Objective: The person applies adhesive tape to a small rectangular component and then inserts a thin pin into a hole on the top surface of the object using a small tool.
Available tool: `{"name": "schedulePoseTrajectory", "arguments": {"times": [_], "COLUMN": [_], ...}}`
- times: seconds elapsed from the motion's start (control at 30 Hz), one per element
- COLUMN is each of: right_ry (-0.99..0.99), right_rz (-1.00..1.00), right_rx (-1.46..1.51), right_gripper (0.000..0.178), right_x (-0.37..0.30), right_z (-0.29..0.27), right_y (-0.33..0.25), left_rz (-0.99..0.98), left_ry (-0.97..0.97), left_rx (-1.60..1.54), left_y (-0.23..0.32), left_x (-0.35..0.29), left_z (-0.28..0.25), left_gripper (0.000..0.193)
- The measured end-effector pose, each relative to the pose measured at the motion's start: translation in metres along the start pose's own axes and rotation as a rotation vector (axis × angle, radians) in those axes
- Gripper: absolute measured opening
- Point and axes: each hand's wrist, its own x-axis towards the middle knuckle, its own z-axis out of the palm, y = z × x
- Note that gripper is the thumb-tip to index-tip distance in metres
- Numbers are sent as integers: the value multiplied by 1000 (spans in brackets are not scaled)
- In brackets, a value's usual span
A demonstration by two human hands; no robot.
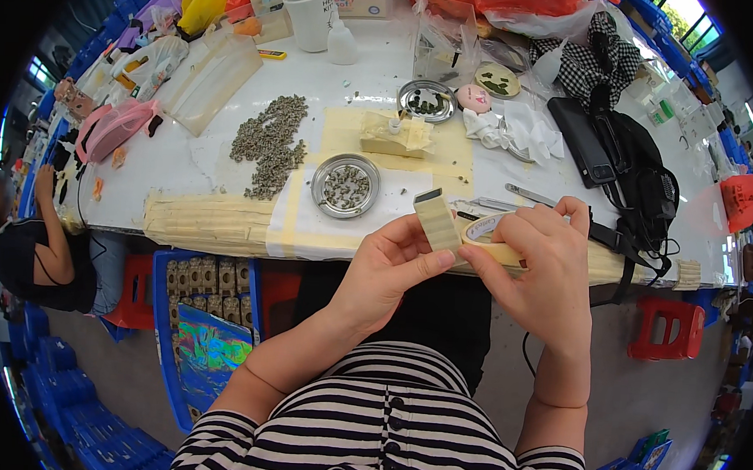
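In front of my chest, at the table's near edge, both hands meet. My left hand (pixel 392 261) grips a small cream block (pixel 438 223) with ridged sides and a dark end, tilted upward. Closed around what looks like a roll of cream masking tape (pixel 503 252) is my right hand (pixel 549 265); the roll's pale printed core faces up. The roll touches or nearly touches the block near my thumbs. Just beyond lie tweezers (pixel 528 194) and other slim tools. A round metal dish (pixel 315 186) holds several small grey pieces, and a taped block (pixel 390 140) sits behind it.
A heap of small grey pieces (pixel 270 144) covers the table's left middle. At the right lie a black bag (pixel 644 172) and crumpled tissue (pixel 518 136). Below stand a blue crate (pixel 161 309) of moulded parts and a red stool (pixel 666 328). Another person (pixel 43 256) sits at left.
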Motion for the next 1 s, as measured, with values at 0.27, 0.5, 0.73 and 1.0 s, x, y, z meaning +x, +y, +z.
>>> {"name": "schedulePoseTrajectory", "arguments": {"times": [0.27,0.5,0.73,1.0], "right_ry": [-103,-92,-44,-104], "right_rz": [79,97,11,-5], "right_rx": [176,225,-7,87], "right_gripper": [33,31,32,33], "right_x": [4,2,6,10], "right_z": [3,9,-1,1], "right_y": [19,19,6,10], "left_rz": [-65,-75,-79,-78], "left_ry": [-91,-140,-47,3], "left_rx": [-251,-348,-179,-114], "left_y": [2,-9,-1,4], "left_x": [-1,0,-2,-2], "left_z": [-8,-12,-1,0], "left_gripper": [47,51,50,51]}}
